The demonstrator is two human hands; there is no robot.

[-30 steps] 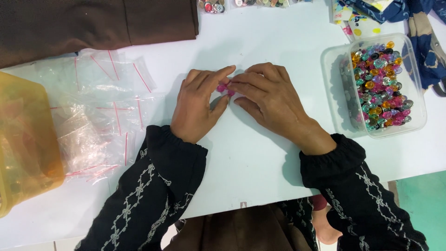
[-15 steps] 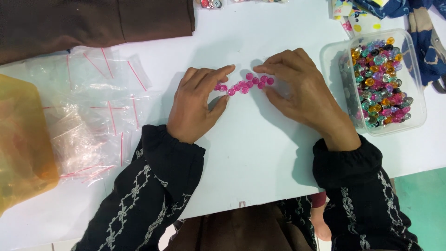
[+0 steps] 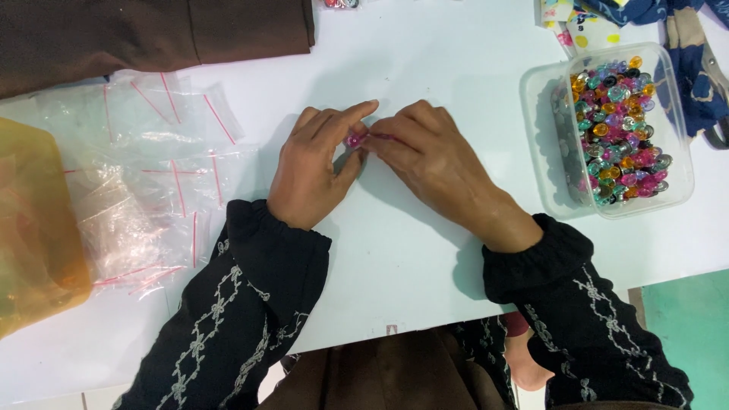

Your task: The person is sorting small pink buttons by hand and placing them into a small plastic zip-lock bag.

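Pink beads (image 3: 355,140) sit on the white table (image 3: 410,250), pinched between the fingertips of both hands — the left hand (image 3: 313,173) and right hand (image 3: 433,163) meet over them, fingers curled and closed on the small cluster. Clear zip bags (image 3: 144,182) lie to the left — a plastic tub (image 3: 615,129) of mixed-colour beads stands well to the right.

The scene was brightly and evenly lit, and the white bench (image 3: 425,250) showed slightly cool without harsh glare. Soft shadows fell below and to the left of the clear tub (image 3: 547,137) at the right and under both wrists. Focus was fairly sharp, with small glints on the plastic bags (image 3: 144,175) at the left.
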